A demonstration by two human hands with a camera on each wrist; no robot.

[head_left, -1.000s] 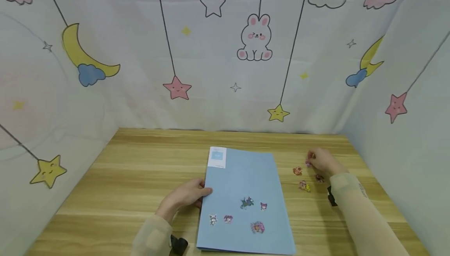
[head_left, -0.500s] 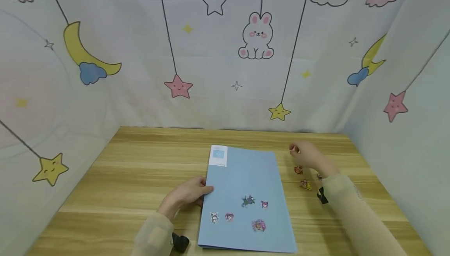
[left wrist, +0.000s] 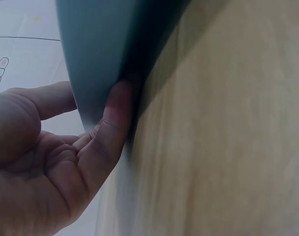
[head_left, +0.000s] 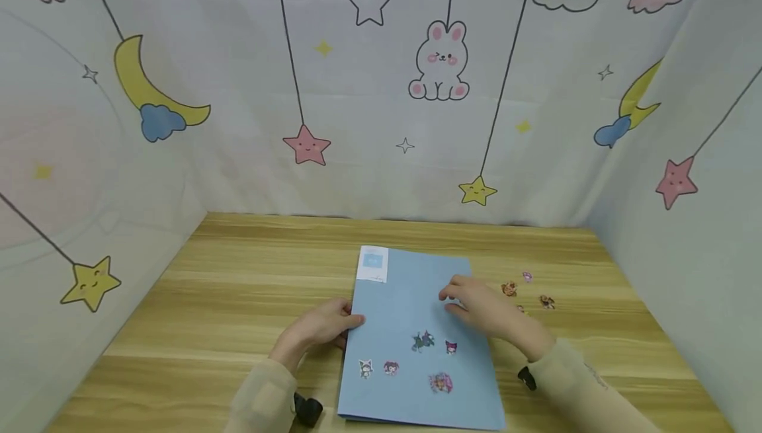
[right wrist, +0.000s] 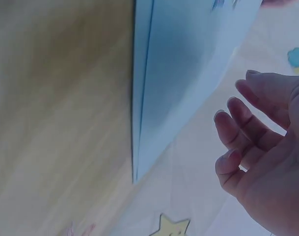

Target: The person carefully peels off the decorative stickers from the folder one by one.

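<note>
A light blue folder (head_left: 411, 301) lies on the wooden table, a white label (head_left: 373, 264) at its top left corner. My left hand (head_left: 324, 324) grips its left edge, thumb on the cover and fingers underneath, as the left wrist view also shows. Over the folder's right half is my right hand (head_left: 479, 304), its fingers loosely bent. In the right wrist view nothing shows between that thumb and fingers. Several cartoon stickers are on the lower cover, among them a green-purple one (head_left: 423, 341), a small dark-eared one (head_left: 451, 348) and a round pink one (head_left: 441, 383).
Right of the folder lie more small cartoon pieces: a purple one (head_left: 527, 276), an orange one (head_left: 508, 289), a brown one (head_left: 547, 301) and one partly hidden by the right hand. A white curtain (head_left: 238, 175) with printed stars and bunnies borders the table (head_left: 238, 268).
My right hand has moved left from the purple piece at the table's right side to above the folder. The left hand keeps its grip on the folder's edge.
</note>
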